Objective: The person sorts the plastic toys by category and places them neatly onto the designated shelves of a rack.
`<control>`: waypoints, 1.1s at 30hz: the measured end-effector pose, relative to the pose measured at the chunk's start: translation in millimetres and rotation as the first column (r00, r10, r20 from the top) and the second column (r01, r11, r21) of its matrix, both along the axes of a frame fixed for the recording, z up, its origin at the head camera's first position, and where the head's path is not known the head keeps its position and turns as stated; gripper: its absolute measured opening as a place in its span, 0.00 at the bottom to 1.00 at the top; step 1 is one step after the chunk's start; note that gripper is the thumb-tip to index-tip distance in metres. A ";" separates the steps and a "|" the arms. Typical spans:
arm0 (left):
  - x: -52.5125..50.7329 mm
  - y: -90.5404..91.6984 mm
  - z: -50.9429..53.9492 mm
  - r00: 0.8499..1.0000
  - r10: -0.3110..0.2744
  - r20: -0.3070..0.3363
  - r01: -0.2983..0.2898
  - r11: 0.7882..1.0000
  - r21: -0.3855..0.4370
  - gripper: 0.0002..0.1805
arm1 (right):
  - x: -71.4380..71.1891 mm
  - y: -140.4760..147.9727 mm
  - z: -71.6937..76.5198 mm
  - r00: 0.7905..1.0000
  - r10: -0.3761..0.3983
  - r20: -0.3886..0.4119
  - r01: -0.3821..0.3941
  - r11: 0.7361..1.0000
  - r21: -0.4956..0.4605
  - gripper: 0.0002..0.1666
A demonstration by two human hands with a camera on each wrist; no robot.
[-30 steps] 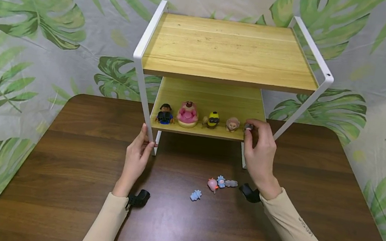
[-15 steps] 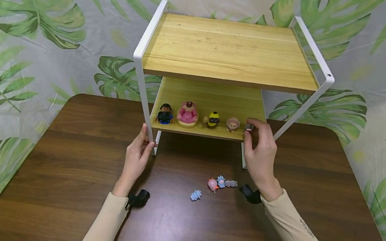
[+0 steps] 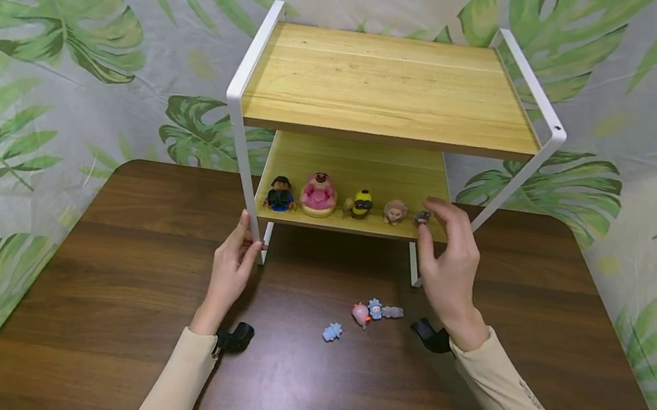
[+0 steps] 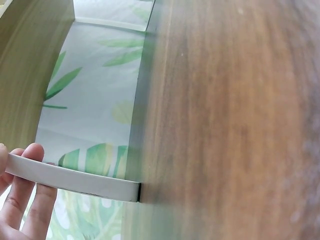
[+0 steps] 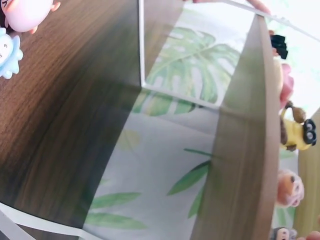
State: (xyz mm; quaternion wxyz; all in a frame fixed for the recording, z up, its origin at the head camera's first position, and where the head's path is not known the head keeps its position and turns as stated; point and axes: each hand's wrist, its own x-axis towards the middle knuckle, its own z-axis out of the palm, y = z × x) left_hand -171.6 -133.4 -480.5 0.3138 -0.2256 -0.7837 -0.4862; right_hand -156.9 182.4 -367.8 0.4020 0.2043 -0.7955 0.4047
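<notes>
My left hand grips the front left leg of the shelf rack, thumb and fingers on either side of the white metal. At the right end of the lower shelf, my right hand is beside a small grey figurine, its thumb and forefinger spread apart. That figurine stands on the shelf, partly cut off in the right wrist view. Left of it stand a pale pink furry figurine, a yellow figurine with goggles, a pink bear figurine and a dark-capped toy figure.
On the brown table lie a pink round figurine, a blue figurine, a grey piece and another blue figurine. The rack's wooden top shelf overhangs the row. A leaf-patterned cloth hangs behind.
My right hand has let go of the grey figurine and shifted slightly right, its fingers parting. The figurine stays on the shelf. My left hand keeps its hold on the leg.
</notes>
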 end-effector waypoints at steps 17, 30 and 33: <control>-1.3 -2.0 -1.5 1.000 0.006 0.019 -0.006 1.000 -0.008 0.52 | 17.5 -1.7 -5.6 0.990 0.143 -0.006 -0.144 0.989 -0.038 0.24; -0.7 -1.4 -2.5 1.000 0.003 0.022 -0.003 1.000 -0.004 0.52 | 31.5 -2.8 -34.6 0.972 0.222 0.081 -0.224 0.975 0.007 0.24; -0.6 -1.4 -2.4 1.000 0.002 0.023 -0.002 1.000 -0.005 0.52 | 33.7 -0.9 -42.0 0.964 0.244 0.101 -0.247 0.969 0.014 0.25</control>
